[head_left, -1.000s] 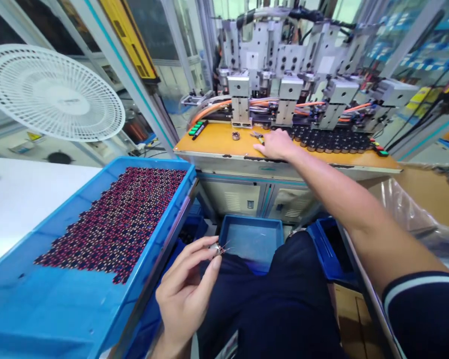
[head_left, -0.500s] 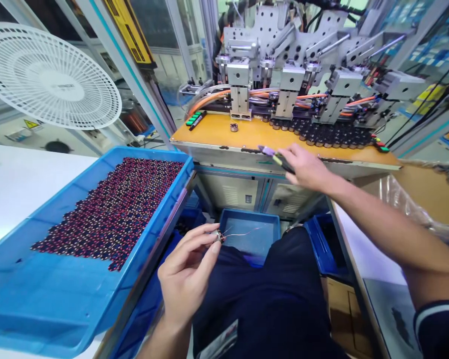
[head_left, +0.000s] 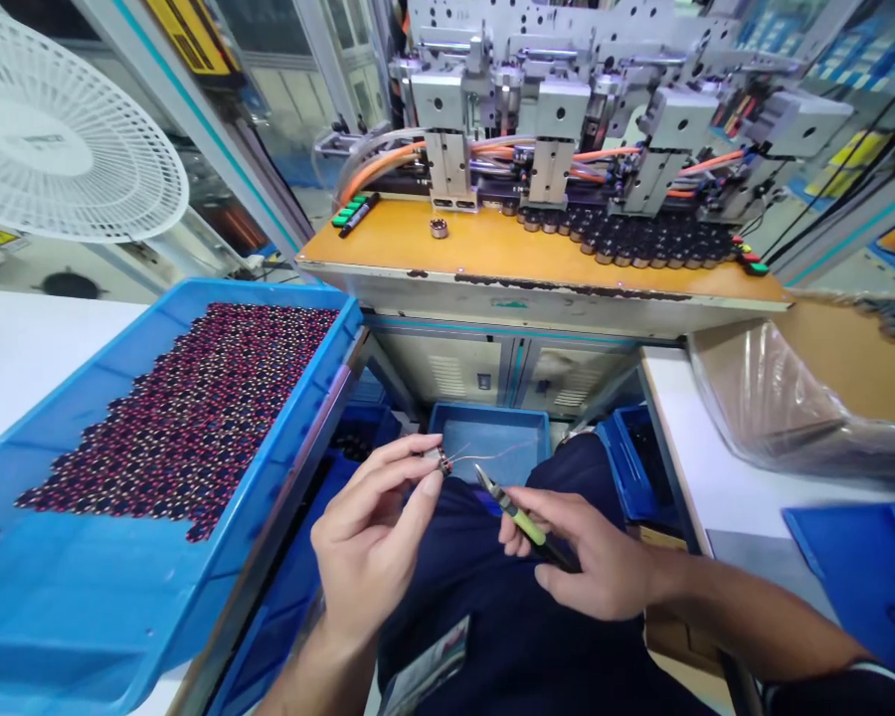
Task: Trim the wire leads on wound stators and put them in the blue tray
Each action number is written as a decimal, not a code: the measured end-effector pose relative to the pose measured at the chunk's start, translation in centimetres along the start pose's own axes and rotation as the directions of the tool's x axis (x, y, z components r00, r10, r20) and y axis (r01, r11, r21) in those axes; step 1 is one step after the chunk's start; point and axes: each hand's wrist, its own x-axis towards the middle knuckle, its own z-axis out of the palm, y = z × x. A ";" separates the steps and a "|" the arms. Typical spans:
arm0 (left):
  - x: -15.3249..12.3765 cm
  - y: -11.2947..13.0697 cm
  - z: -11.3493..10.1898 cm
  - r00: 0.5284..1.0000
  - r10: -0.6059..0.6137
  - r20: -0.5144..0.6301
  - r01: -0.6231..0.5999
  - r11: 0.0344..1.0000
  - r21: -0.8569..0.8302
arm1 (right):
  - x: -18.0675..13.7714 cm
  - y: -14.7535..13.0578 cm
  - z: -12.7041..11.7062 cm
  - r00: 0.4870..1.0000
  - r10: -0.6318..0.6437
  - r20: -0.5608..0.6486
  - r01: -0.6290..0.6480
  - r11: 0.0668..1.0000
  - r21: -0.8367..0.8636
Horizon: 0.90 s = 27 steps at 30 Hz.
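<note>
Between the thumb and fingers of my left hand [head_left: 377, 532] is a small round motor coil part [head_left: 442, 460], with thin copper wires [head_left: 481, 457] trailing from it to the right. My right hand [head_left: 593, 557] grips a pair of pliers [head_left: 522, 517] with green and black handles. Their tip points up and left, close to the loose wires; whether it touches them I cannot tell. Both hands are above my lap. The jaws look nearly closed. My fingers partly cover the coil part.
At left, a blue tray [head_left: 111, 567] holds many dark red-and-black parts [head_left: 194, 408]. Ahead, a machine [head_left: 552, 109] stands over an orange bench [head_left: 373, 244] bearing a single round part [head_left: 439, 228], marker pens [head_left: 354, 213] and rows of dark parts [head_left: 641, 239]. Another blue bin [head_left: 492, 428] lies below.
My right hand has come down from the bench edge with the pliers, toward the wires at my left hand. The left hand keeps its hold. The camera view has shifted slightly.
</note>
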 end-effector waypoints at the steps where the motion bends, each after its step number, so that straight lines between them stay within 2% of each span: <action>1: 0.0 0.0 0.1 1.000 0.005 0.006 -0.005 1.000 0.000 | 0.2 -0.1 0.0 1.000 -0.024 0.007 0.024 0.999 0.021; 8: -0.3 -0.1 -0.4 0.999 0.027 0.020 -0.027 0.999 0.024 | 1.7 0.0 0.0 0.998 -0.052 0.046 0.049 0.997 0.060; 11: -0.3 -0.2 -0.6 0.999 0.026 0.020 -0.027 0.999 0.026 | 2.0 -0.1 0.2 0.999 -0.019 0.050 0.014 0.995 0.099; 16: -0.3 -0.3 -0.6 1.000 0.019 0.017 -0.020 1.000 0.023 | 2.0 -0.6 0.1 0.996 0.059 0.060 -0.063 0.996 0.068; 27: -0.3 -0.2 -0.5 0.999 0.033 0.028 -0.034 0.999 0.030 | 2.2 -1.1 0.0 0.995 0.085 0.047 -0.087 0.995 0.039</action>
